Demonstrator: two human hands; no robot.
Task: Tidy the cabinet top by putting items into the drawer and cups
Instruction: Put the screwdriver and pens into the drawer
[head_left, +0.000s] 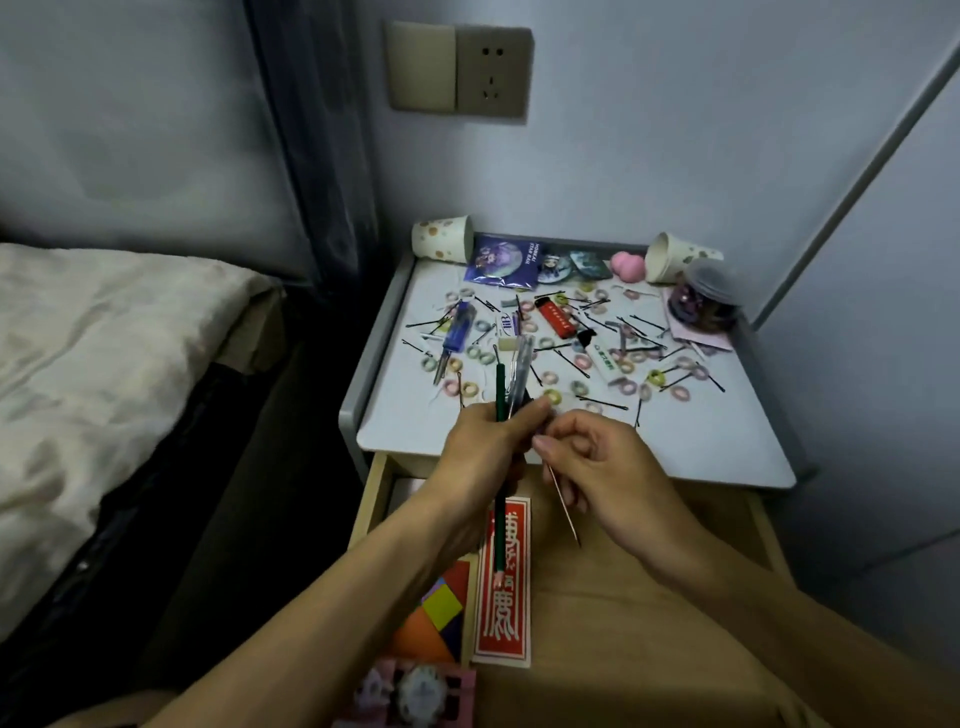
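My left hand (491, 447) grips a bundle of pens and a green pencil (500, 395) above the front edge of the white cabinet top (691, 447). My right hand (602, 467) pinches a thin copper-coloured stick (563, 506) right beside it. Below both hands the wooden drawer (649, 597) stands open, with a red card (503, 582) and coloured blocks (436, 613) inside. Two paper cups lie tipped over at the back, one at the left corner (441, 244) and one at the right (675, 257). Small hair ties and black hairpins litter the top.
A red lighter (557, 318), a blue screwdriver (453, 335), badges in a purple packet (501, 260), a pink sponge (626, 263) and a clear jar (706, 301) also lie on the top. A bed (104, 374) stands close on the left; walls close off the back and right.
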